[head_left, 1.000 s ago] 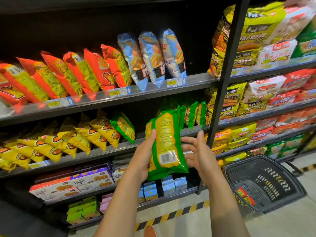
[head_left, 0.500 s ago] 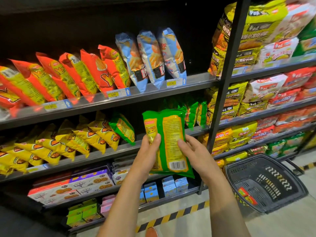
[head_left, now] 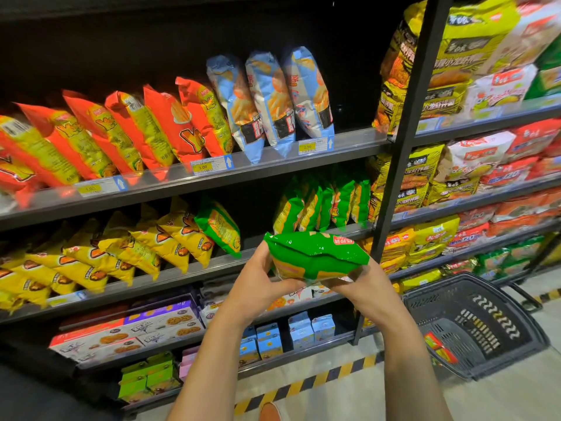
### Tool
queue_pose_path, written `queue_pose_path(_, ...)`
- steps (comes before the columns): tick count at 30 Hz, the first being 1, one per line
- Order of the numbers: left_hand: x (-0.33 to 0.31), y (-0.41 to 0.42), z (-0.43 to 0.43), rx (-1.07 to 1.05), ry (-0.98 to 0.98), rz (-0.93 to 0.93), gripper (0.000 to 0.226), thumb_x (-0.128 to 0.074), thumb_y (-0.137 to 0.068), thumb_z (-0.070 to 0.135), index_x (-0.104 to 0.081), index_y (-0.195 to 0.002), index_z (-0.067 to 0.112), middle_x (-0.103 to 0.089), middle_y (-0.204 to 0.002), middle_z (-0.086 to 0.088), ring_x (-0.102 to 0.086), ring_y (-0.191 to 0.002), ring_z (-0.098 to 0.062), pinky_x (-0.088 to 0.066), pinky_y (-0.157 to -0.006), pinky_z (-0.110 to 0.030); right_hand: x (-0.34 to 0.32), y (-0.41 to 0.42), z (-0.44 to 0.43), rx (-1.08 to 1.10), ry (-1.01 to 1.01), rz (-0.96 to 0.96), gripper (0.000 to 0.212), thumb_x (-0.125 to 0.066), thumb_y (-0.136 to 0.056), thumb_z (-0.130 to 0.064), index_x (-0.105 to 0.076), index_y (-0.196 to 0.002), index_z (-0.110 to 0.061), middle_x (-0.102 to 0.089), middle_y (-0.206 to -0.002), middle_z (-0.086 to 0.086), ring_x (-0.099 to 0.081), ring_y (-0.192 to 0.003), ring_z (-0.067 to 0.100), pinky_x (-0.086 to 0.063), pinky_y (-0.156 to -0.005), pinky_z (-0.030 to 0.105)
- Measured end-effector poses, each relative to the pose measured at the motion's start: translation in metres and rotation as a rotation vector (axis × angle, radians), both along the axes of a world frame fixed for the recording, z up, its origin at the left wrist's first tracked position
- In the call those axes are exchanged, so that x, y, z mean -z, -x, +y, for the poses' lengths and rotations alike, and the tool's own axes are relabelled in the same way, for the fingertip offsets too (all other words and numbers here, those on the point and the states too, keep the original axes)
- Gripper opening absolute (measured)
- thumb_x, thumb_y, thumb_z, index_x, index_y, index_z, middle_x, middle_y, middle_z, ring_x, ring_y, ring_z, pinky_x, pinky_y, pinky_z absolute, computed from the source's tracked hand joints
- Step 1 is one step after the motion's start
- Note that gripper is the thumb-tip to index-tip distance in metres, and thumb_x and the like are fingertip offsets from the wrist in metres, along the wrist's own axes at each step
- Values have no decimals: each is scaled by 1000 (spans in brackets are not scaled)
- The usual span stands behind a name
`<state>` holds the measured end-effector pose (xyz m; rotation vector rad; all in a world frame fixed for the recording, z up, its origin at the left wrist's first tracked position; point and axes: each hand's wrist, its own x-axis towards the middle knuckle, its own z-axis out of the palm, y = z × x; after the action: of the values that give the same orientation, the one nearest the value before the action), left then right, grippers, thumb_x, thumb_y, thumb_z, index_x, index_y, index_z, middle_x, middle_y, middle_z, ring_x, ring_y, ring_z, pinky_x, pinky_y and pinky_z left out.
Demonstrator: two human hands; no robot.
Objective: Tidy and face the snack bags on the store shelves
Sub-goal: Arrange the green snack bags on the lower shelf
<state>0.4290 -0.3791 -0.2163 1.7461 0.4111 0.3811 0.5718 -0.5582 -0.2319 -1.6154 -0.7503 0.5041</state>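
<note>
The green snack bag (head_left: 315, 256) has been tipped from upright to nearly flat. The barcode panel shown half a second ago is turned away, and a green face with a red logo is now presented upward. It is held in the air just in front of the middle shelf (head_left: 182, 273), below the gap between the lone green bag (head_left: 220, 226) and the row of green bags (head_left: 324, 205). The left hand (head_left: 258, 287) is clasped round its left end and the right hand (head_left: 364, 287) is curled under its right edge, so both are grasping the bag.

Several slips are judged possible from here. The glossy film could be lost from the fingers mid-turn and the bag dropped toward the floor or the basket (head_left: 473, 323). If the rotation is stopped short, the bag may be shelved with its back outward. The standing row could be toppled if the bag is pushed in carelessly, and the contents could be crushed by too firm a squeeze.

Against the earlier frames, both hands are set lower and closer beneath the bag. The yellow bags (head_left: 121, 253) are unchanged.
</note>
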Motion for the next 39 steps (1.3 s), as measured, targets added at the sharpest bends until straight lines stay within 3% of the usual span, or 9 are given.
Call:
queue_pose_path(11,-21,-2,-7,-20,417,104,65,-75,-84,52,-63,-134,12,-74,-129,-13,-72,-118,-31,-56,-104,-51,-24,12,3,-19,-30,423,39,-68,-90,-41,-74,-109,-8,-81,-102,9,-79,-91,19,-61,-80,34)
queue_pose_path(14,-31,-8,-16,2,470,170,34,-67,-94,48,-72,-109,17,-79,-116,-6,-75,-96,-21,-63,-73,-22,-37,15,4,15,112,390,35,-59,-102,-43,-72,-94,-12,-79,-89,-4,-73,-76,2,-55,-71,19)
queue_pose_path(15,-38,-7,-22,25,446,173,21,-60,-101,45,-67,-99,24,-8,-141,-4,-70,-81,-17,-55,-57,-10,-40,12,5,7,192,328,39,-55,-103,-49,-70,-103,-13,-76,-106,4,-71,-94,8,-51,-83,25)
queue_pose_path(16,-47,-3,-26,35,464,187,21,-56,-104,45,-64,-94,28,-35,-59,23,-64,-68,-13,-49,-49,-7,-43,10,4,5,275,261,54,-50,-103,-54,-68,-123,-7,-68,-129,14,-65,-116,21,-45,-100,34)
queue_pose_path(18,-49,-1,-23,8,497,231,30,-59,-100,53,-73,-99,27,-80,-95,6,-76,-74,-9,-55,-56,-14,-41,3,4,4,326,249,72,-45,-103,-58,-52,-146,-1,-49,-152,19,-47,-141,31,-35,-111,37)
queue_pose_path(22,-36,-5,-14,-10,505,196,29,-56,-103,51,-72,-99,26,-77,-72,15,-75,-80,4,-54,-67,-11,-45,9,11,27,282,369,97,-54,-88,-79,-39,-158,-13,-41,-162,11,-38,-150,31,-31,-119,42)
queue_pose_path(28,-25,-16,-17,-179,513,126,50,-73,-95,42,-66,-129,6,-79,-116,-15,-79,-99,-27,-65,-75,-37,-36,25,8,0,-129,819,33,-57,-103,-44,-71,-120,-19,-78,-114,14,-77,-103,32,-58,-92,48)
queue_pose_path(33,-22,-12,-14,-372,104,40,37,-75,-96,37,-60,-129,29,-67,-122,10,-65,-111,-11,-53,-86,-31,-15,23,17,94,-185,646,39,-61,-103,-29,-60,-137,-9,-76,-121,15,-74,-111,34,-54,-103,61)
queue_pose_path(39,-28,-13,-29,-106,50,68,53,-65,-99,53,-52,-147,37,-60,-136,22,-59,-119,8,-52,-99,-27,-7,26,29,112,-179,385,35,-64,-102,-34,-63,-134,-21,-75,-124,6,-73,-115,27,-54,-103,59)
